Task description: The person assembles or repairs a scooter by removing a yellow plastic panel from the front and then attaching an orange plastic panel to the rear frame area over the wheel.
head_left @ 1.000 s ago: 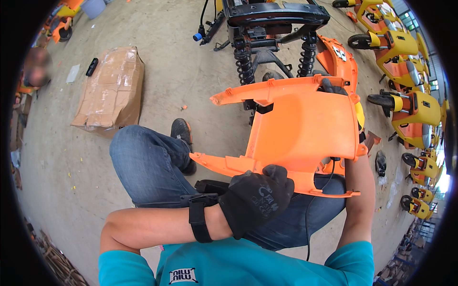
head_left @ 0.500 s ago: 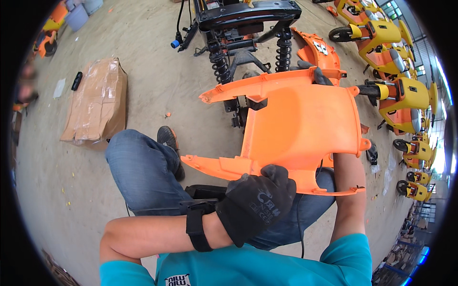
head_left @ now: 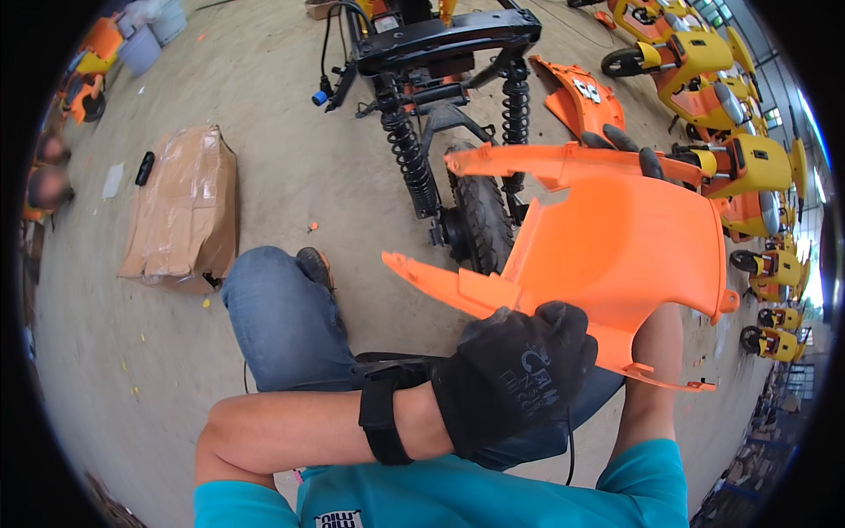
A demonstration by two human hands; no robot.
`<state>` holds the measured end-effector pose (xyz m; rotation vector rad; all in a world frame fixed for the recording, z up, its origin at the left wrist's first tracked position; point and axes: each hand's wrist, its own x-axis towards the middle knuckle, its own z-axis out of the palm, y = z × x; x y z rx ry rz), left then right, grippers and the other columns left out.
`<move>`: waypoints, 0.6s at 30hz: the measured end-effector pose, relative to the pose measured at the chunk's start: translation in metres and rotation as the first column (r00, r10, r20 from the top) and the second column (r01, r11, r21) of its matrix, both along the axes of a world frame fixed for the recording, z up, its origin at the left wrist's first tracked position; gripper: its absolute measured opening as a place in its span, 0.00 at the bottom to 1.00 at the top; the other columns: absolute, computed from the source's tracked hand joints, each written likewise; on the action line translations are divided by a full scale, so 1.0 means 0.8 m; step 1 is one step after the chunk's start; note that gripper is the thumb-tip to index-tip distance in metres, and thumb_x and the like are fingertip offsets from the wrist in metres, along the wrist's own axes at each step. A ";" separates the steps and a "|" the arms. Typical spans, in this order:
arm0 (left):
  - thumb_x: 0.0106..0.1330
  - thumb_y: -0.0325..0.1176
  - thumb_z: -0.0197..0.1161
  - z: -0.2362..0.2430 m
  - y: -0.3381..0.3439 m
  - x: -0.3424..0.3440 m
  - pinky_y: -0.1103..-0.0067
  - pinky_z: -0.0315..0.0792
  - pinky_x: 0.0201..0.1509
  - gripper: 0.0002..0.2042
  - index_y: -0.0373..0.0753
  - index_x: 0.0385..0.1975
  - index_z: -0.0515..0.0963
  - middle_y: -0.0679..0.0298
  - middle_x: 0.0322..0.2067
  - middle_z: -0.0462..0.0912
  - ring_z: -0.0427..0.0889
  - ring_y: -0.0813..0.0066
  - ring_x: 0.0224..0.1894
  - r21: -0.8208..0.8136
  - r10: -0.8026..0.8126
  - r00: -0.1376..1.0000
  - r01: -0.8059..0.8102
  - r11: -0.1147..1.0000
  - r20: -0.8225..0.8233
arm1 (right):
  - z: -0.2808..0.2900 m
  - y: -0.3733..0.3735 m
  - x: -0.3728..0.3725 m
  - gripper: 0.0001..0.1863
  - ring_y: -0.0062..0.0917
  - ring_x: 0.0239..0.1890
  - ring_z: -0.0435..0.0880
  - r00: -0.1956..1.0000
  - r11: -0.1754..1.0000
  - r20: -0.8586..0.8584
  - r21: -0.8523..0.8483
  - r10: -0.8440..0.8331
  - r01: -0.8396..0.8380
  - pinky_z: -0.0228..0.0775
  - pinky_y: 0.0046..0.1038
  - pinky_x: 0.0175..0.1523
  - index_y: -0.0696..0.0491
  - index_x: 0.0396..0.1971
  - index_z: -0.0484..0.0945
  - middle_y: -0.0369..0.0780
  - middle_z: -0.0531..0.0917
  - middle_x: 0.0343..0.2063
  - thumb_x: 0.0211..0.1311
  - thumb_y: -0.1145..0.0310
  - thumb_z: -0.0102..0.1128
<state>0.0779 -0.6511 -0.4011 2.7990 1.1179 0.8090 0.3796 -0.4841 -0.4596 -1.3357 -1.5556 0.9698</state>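
Observation:
An orange plastic scooter body panel (head_left: 625, 238) is held up in front of me, its two long prongs pointing left. My left hand (head_left: 524, 374), in a black work glove, is closed on the panel's near edge. Round the far edge curl the gloved fingers of my right hand (head_left: 625, 145); the panel hides the rest of that hand. Just beyond the prongs stands a black scooter frame (head_left: 449, 40) with two coil-spring shock absorbers (head_left: 407, 145) and a rear wheel (head_left: 482, 216), apart from the panel.
Another orange panel (head_left: 585, 97) lies on the floor beyond my right hand. At the left sits a taped cardboard box (head_left: 180, 207) with a small black object (head_left: 144, 169) beside it. Yellow scooters (head_left: 695, 62) line the right side. Two people (head_left: 48, 167) are at the far left edge.
Both hands have shifted the orange panel to the right, tilting its prongs upward to the left. More of the wheel shows now. The view has moved slightly.

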 end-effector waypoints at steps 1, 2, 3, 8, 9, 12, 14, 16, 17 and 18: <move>0.56 0.32 0.60 0.005 0.003 0.002 0.73 0.69 0.17 0.07 0.37 0.32 0.75 0.55 0.36 0.77 0.77 0.70 0.21 0.007 0.005 1.000 -0.005 1.000 0.000 | -0.002 0.000 0.009 0.14 0.23 0.38 0.83 0.999 0.999 0.038 0.029 -0.020 0.019 0.75 0.28 0.42 0.58 0.44 0.77 0.39 0.84 0.35 0.64 0.65 0.59; 0.56 0.32 0.60 0.009 0.006 0.004 0.73 0.70 0.19 0.09 0.37 0.34 0.76 0.54 0.38 0.78 0.77 0.70 0.22 0.023 0.005 1.000 -0.004 1.000 -0.021 | -0.005 -0.002 0.018 0.14 0.23 0.38 0.83 0.996 0.998 0.077 0.054 -0.048 0.044 0.76 0.28 0.42 0.58 0.43 0.77 0.39 0.84 0.35 0.64 0.65 0.59; 0.56 0.33 0.60 0.015 0.010 0.006 0.72 0.71 0.21 0.10 0.37 0.36 0.77 0.53 0.40 0.78 0.77 0.70 0.23 0.047 0.005 0.999 -0.003 0.999 -0.041 | -0.005 -0.002 0.028 0.14 0.23 0.38 0.83 0.991 0.994 0.114 0.086 -0.073 0.063 0.76 0.28 0.42 0.58 0.43 0.77 0.39 0.84 0.35 0.63 0.65 0.59; 0.59 0.32 0.60 0.007 0.027 0.010 0.74 0.75 0.39 0.17 0.35 0.48 0.78 0.48 0.50 0.77 0.81 0.64 0.41 -0.003 -0.096 0.969 0.099 0.995 0.226 | -0.006 -0.005 0.078 0.14 0.24 0.38 0.83 0.944 0.963 0.253 0.220 -0.213 0.158 0.76 0.29 0.43 0.59 0.43 0.77 0.40 0.84 0.35 0.62 0.65 0.60; 0.59 0.31 0.60 -0.003 0.035 0.005 0.73 0.76 0.39 0.16 0.35 0.47 0.78 0.49 0.49 0.77 0.80 0.63 0.43 -0.006 -0.083 0.964 0.087 0.996 0.253 | -0.012 0.002 0.083 0.14 0.25 0.38 0.83 0.942 0.959 0.253 0.234 -0.219 0.160 0.76 0.29 0.43 0.59 0.43 0.77 0.40 0.84 0.35 0.62 0.65 0.60; 0.59 0.26 0.63 -0.034 0.073 -0.021 0.71 0.76 0.40 0.12 0.35 0.42 0.78 0.51 0.45 0.78 0.80 0.60 0.46 -0.057 -0.090 0.952 0.111 0.992 0.294 | -0.014 0.005 0.106 0.14 0.25 0.39 0.83 0.907 0.931 0.300 0.300 -0.297 0.206 0.76 0.30 0.43 0.59 0.42 0.77 0.41 0.84 0.35 0.62 0.65 0.60; 0.58 0.25 0.64 -0.045 0.105 -0.028 0.70 0.76 0.40 0.09 0.36 0.38 0.78 0.54 0.40 0.79 0.80 0.60 0.41 -0.157 -0.075 0.966 0.117 0.981 0.247 | 0.003 -0.018 0.136 0.14 0.26 0.39 0.83 0.854 0.904 0.357 0.339 -0.379 0.260 0.76 0.30 0.43 0.59 0.42 0.77 0.41 0.84 0.35 0.61 0.66 0.61; 0.58 0.27 0.65 -0.064 0.134 -0.041 0.70 0.75 0.39 0.08 0.36 0.37 0.77 0.55 0.36 0.79 0.81 0.60 0.36 -0.118 -0.075 0.961 0.110 0.987 0.268 | 0.002 -0.021 0.155 0.14 0.26 0.39 0.83 0.821 0.885 0.383 0.370 -0.423 0.284 0.76 0.30 0.43 0.59 0.42 0.77 0.42 0.84 0.35 0.61 0.66 0.61; 0.58 0.29 0.66 -0.074 0.151 -0.049 0.70 0.75 0.38 0.09 0.36 0.37 0.77 0.55 0.35 0.79 0.80 0.59 0.33 -0.013 -0.143 0.930 0.157 0.987 0.338 | 0.003 -0.027 0.163 0.14 0.26 0.39 0.84 0.800 0.875 0.401 0.385 -0.446 0.295 0.76 0.31 0.43 0.60 0.42 0.77 0.42 0.84 0.35 0.61 0.66 0.61; 0.58 0.32 0.67 -0.084 0.165 -0.053 0.70 0.74 0.36 0.11 0.36 0.37 0.77 0.54 0.33 0.79 0.80 0.60 0.33 -0.233 0.028 0.933 0.060 0.971 0.358 | 0.008 -0.030 0.171 0.14 0.27 0.39 0.84 0.779 0.864 0.417 0.402 -0.468 0.303 0.76 0.31 0.43 0.60 0.42 0.77 0.42 0.84 0.35 0.61 0.66 0.61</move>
